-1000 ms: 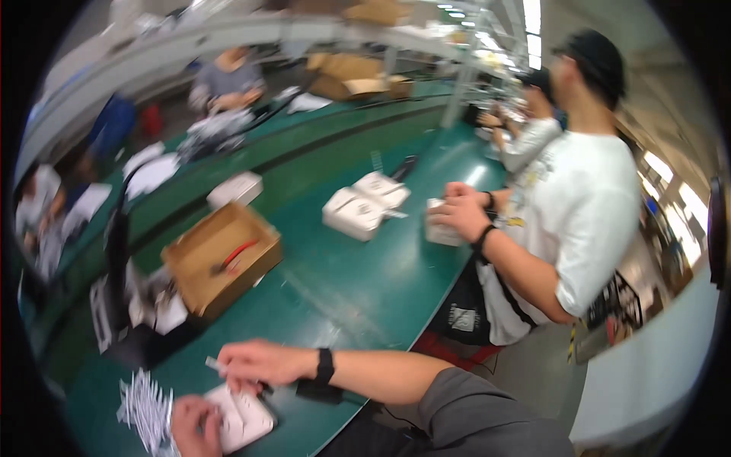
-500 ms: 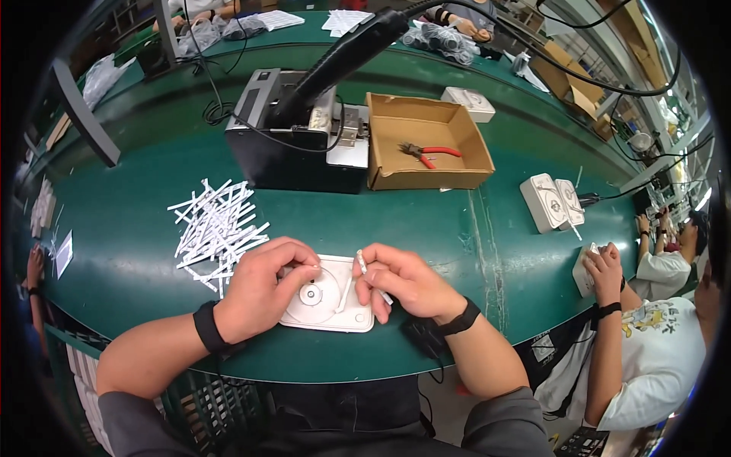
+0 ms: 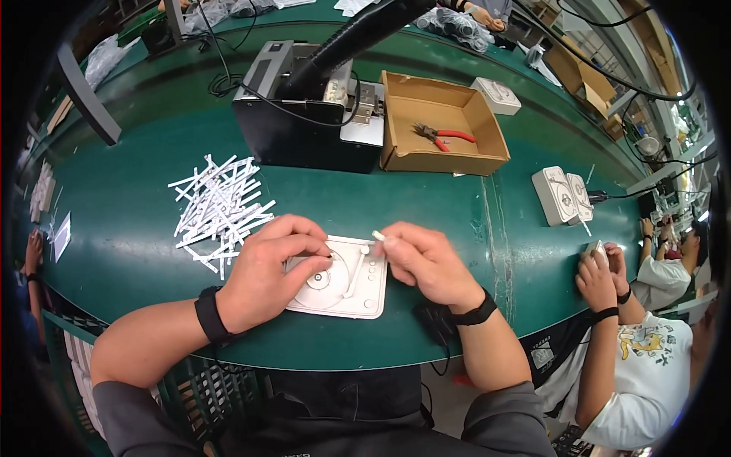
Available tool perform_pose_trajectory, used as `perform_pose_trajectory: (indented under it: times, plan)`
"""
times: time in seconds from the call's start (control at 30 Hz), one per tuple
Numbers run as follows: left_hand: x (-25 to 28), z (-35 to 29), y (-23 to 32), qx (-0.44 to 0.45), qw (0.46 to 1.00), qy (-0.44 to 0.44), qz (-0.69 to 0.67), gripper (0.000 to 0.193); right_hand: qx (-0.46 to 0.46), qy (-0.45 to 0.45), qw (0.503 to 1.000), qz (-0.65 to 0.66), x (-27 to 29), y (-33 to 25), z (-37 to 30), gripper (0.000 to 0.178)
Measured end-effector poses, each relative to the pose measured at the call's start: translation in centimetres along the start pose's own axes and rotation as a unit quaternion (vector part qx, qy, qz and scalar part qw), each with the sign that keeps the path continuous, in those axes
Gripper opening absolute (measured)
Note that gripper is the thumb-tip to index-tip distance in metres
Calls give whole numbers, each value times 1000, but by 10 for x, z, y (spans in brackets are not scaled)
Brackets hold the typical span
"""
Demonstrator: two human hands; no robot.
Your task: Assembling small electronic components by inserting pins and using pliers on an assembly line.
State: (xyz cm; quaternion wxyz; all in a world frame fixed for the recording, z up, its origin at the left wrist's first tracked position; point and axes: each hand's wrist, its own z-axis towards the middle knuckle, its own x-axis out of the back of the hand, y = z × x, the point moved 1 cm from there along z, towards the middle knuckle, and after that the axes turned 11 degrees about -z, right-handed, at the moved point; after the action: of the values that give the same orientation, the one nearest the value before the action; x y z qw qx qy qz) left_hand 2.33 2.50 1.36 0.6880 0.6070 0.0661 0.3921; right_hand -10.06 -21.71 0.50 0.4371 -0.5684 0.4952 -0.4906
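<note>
A white record-player-shaped device (image 3: 358,301), with a round disc and a small arm on its face, lies flat on the green table in front of me. Over its left side, my left hand (image 3: 274,266) has thumb and forefinger pinched close above the disc, around a tiny dark bit I cannot make out. My right hand (image 3: 430,263) is at the device's upper right corner. Its closed fingers grip a thin white strip (image 3: 378,236), of which only one end shows. Left of the device, a loose pile of white strips (image 3: 217,202) is spread on the table.
Behind stand a black machine (image 3: 297,137) and a cardboard box (image 3: 449,164) holding red-handled cutters (image 3: 453,136). More white devices (image 3: 554,198) are at the right, by a co-worker's hands (image 3: 600,274). A black adapter (image 3: 435,324) lies by my right wrist.
My right hand has shifted right and up off the device, turning so the strip's end points up. My left hand has moved slightly. The whole view has shifted a little.
</note>
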Motion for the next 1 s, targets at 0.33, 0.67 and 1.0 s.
perform_pose_trajectory:
  times: [0.33, 0.67, 1.0]
  plan:
    - [-4, 1, 0, -14, 1000, 1, 17, 14, 173, 112, 943, -261, -10, 3, 2, 17]
    - [-5, -5, 1, -27, 1000, 8, 11, 13, 163, 129, 951, -229, -20, -5, 10, 19]
    - [-6, -1, -7, -67, 996, 10, 53, 5, 138, 37, 985, -95, -14, 12, 23, 25]
